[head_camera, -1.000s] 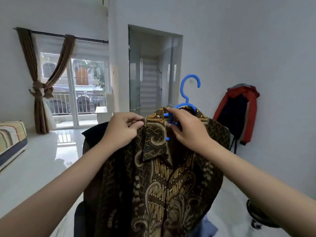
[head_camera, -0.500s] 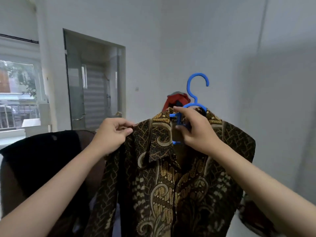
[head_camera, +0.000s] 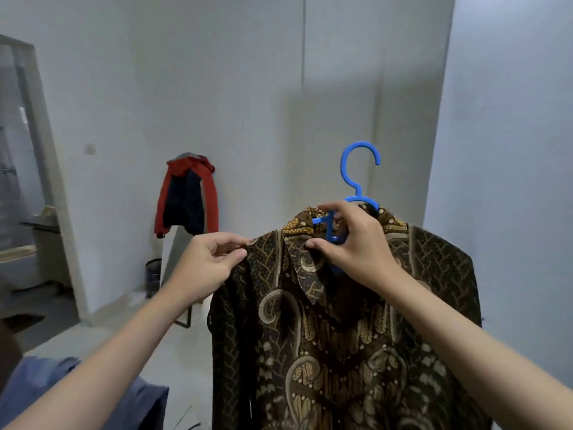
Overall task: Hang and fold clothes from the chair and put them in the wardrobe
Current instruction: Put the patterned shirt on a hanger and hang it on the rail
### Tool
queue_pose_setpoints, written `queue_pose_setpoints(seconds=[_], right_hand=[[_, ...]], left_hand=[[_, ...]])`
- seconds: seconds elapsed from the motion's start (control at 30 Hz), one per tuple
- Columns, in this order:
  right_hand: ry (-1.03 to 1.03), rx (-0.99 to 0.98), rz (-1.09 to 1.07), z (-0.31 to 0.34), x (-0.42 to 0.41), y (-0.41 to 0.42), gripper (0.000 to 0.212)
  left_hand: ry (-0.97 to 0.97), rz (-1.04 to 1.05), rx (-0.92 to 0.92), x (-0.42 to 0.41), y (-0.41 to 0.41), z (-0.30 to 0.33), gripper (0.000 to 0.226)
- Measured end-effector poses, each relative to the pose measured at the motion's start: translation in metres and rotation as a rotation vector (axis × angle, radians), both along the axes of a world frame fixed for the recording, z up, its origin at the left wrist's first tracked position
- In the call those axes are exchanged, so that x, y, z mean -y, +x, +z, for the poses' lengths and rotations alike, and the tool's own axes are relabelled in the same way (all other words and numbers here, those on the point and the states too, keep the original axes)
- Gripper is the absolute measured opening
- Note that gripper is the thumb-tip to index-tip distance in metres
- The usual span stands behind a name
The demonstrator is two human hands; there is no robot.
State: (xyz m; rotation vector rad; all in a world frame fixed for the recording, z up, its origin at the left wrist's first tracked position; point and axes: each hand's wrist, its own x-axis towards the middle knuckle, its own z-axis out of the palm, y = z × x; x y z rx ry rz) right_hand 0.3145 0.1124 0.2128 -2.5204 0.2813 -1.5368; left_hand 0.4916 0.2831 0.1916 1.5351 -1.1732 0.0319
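We hold a brown batik shirt [head_camera: 341, 330] up in front of us on a blue plastic hanger [head_camera: 356, 181], at about chest height, with a pale wall [head_camera: 248, 88] behind it. Our right hand [head_camera: 356, 243] grips the hanger just under its hook: the fingers curl round the blue neck and the short bar below it, and the thumb presses against the collar [head_camera: 305, 262] from the front. The hook stands free above our knuckles, open toward the right. Our left hand [head_camera: 207, 265] pinches the shirt's shoulder edge between thumb and forefinger, with the other fingers loosely curled behind the cloth. The two hands are near each other but apart, with the collar between them.

The shirt hangs straight down from the hanger with its front toward us, gold and cream swirls on dark brown. We can read no label, brand or writing on the shirt or the hanger.

Behind, a red and navy jacket [head_camera: 186, 200] hangs on the wall to the left of our hands. A small dark bin [head_camera: 153, 274] stands on the floor below it. At the lower left edge lies a blue garment [head_camera: 46, 386], partly under our left forearm.
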Motion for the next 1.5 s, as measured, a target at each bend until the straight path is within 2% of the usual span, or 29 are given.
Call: queue_pose_setpoints(seconds=[0.23, 0.43, 0.53, 0.67, 0.73, 0.93, 1.07, 1.33, 1.5], right_hand=[[0.015, -0.018, -0.265, 0.008, 0.011, -0.068, 0.055], [0.15, -0.056, -0.443, 0.015, 0.019, -0.112, 0.054], [0.198, -0.051, -0.542, 0.016, 0.019, -0.132, 0.054], [0.248, -0.03, -0.668, 0.02, 0.015, -0.16, 0.056], [0.272, -0.042, -0.719, 0.021, 0.013, -0.172, 0.057], [0.304, -0.037, -0.858, 0.02, 0.013, -0.201, 0.058], [0.309, 0.004, -0.897, 0.019, 0.032, -0.222, 0.056], [0.251, 0.083, -0.997, 0.035, 0.109, -0.274, 0.05], [0.21, 0.13, -0.996, 0.053, 0.158, -0.297, 0.057]], left_hand=[[0.167, -0.199, 0.076, 0.054, -0.039, 0.005, 0.025], [0.189, -0.372, 0.182, 0.083, -0.069, 0.009, 0.017], [0.104, -0.363, 0.289, 0.095, -0.09, 0.009, 0.012], [-0.151, -0.476, 0.376, 0.107, -0.114, 0.005, 0.031], [-0.182, -0.579, 0.407, 0.116, -0.121, 0.003, 0.036], [-0.057, -0.739, 0.286, 0.143, -0.145, 0.007, 0.033], [0.014, -0.846, 0.273, 0.172, -0.163, 0.017, 0.036], [0.023, -0.923, 0.329, 0.263, -0.213, 0.04, 0.03], [-0.061, -0.89, 0.302, 0.316, -0.241, 0.055, 0.03]])
